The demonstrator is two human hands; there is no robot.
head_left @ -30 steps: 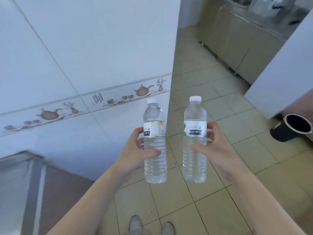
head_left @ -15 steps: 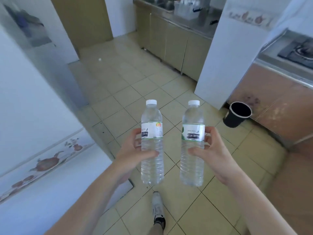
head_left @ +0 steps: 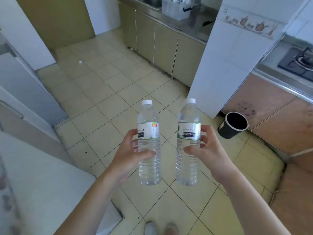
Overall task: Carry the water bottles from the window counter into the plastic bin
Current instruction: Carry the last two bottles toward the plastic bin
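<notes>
Left hand (head_left: 126,156) grips one upright water bottle (head_left: 149,143). Right hand (head_left: 209,151) clasps a second bottle (head_left: 188,143), held apart above tiled floor (head_left: 105,92).

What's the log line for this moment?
phase: carry | left hand: holds left bottle upright | right hand: holds right bottle upright | caps: on | plastic bin: on far counter

You hold two clear water bottles upright, side by side and apart, above the tiled floor. The left bottle (head_left: 149,143) and the right bottle (head_left: 188,141) each carry a white cap and a white-green label; both look full.
</notes>
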